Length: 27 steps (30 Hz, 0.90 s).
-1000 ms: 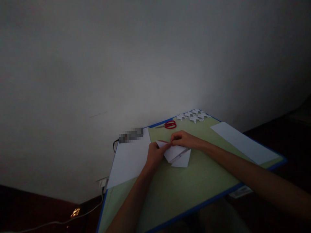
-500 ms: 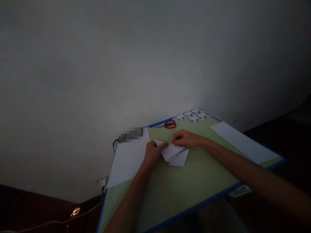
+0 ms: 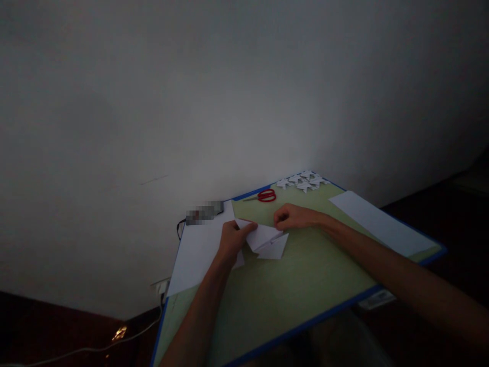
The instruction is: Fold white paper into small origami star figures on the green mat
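Observation:
A folded white paper (image 3: 267,242) lies on the green mat (image 3: 290,290) with blue edges. My left hand (image 3: 230,240) pinches the paper's left corner, fingers curled closed on it. My right hand (image 3: 292,216) rests on the mat at the paper's upper right, fingers curled into a loose fist beside the paper's edge. Whether it grips the paper is not clear in the dim light.
Red scissors (image 3: 265,195) lie at the mat's far edge. Several small folded paper shapes (image 3: 303,181) sit at the far corner. A white sheet (image 3: 198,250) lies left, another white sheet (image 3: 378,222) right. A cable (image 3: 179,229) hangs off the left edge.
The folded paper and my left hand have slid left toward the white sheet. My right hand has come off the paper's top corner and stays at its right.

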### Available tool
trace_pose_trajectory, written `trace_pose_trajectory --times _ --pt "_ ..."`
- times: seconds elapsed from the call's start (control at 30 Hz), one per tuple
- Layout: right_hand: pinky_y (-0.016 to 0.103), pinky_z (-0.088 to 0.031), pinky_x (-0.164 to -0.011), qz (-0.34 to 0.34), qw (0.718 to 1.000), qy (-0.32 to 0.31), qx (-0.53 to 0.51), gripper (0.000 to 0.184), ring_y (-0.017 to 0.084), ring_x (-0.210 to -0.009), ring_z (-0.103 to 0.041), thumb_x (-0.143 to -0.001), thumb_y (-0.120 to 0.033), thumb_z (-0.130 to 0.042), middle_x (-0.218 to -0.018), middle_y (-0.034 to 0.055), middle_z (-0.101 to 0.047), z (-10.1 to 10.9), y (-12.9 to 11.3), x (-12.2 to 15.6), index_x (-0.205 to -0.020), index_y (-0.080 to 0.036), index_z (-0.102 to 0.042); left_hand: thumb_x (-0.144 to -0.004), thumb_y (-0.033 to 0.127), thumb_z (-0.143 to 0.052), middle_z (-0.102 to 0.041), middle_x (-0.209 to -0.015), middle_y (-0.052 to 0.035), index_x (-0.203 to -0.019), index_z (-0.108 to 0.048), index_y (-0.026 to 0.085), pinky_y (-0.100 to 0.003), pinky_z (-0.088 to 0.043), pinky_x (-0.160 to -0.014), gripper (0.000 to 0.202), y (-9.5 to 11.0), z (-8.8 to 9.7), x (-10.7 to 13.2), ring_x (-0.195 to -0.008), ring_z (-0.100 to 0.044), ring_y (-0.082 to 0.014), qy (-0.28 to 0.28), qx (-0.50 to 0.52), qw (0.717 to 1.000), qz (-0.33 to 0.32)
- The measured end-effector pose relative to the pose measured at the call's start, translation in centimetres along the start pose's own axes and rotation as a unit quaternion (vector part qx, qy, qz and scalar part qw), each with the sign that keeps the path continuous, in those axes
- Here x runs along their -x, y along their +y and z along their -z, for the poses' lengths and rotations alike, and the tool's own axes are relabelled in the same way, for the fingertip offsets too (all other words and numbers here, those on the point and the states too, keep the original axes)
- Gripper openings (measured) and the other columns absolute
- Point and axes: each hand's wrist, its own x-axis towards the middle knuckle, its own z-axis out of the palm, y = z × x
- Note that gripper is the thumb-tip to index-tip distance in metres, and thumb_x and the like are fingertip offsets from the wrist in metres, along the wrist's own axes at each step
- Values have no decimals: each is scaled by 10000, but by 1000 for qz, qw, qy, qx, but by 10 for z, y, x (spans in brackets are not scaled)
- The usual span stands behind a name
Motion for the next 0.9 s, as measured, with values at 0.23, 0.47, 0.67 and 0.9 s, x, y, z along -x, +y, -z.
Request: trace_pose_trajectory --times 0.23,0.47,0.67,0.9 --pt "220 -352 -557 -7 1000 -12 15 126 106 -579 -502 -677 -244 -638 -616 -21 -618 3 1 1 -676 -136 -703 -599 221 -814 -741 -672 -78 -707 -766 95 -244 -477 -535 173 1 4 -2 -559 -639 -162 18 -8 1000 -3" --pt "226 -373 -585 -11 1000 -18 6 153 114 -608 -533 -697 -255 -635 -644 -9 -645 4 -3 5 -710 -129 -721 -583 220 -829 -733 -660 -72 -702 -758 96 -241 -471 -522 186 -2 4 -5 -544 -629 -154 23 6 1000 4" --pt "235 -414 -610 -5 1000 -10 0 148 121 -617 -563 -737 -250 -645 -657 1 -666 5 -2 4 -719 -133 -735 -592 271 -845 -753 -728 -106 -774 -770 78 -262 -503 -568 276 -6 6 -8 -604 -664 -181 10 13 1000 13" --pt "267 -513 -751 31 991 -10 -130 509 167 -906 -666 -791 -380 -761 -1097 65 -728 -6 -5 6 -1251 -191 -651 -584 329 -872 -763 -806 -119 -864 -765 80 -289 -535 -618 389 -10 7 -12 -674 -681 -199 21 68 997 5"
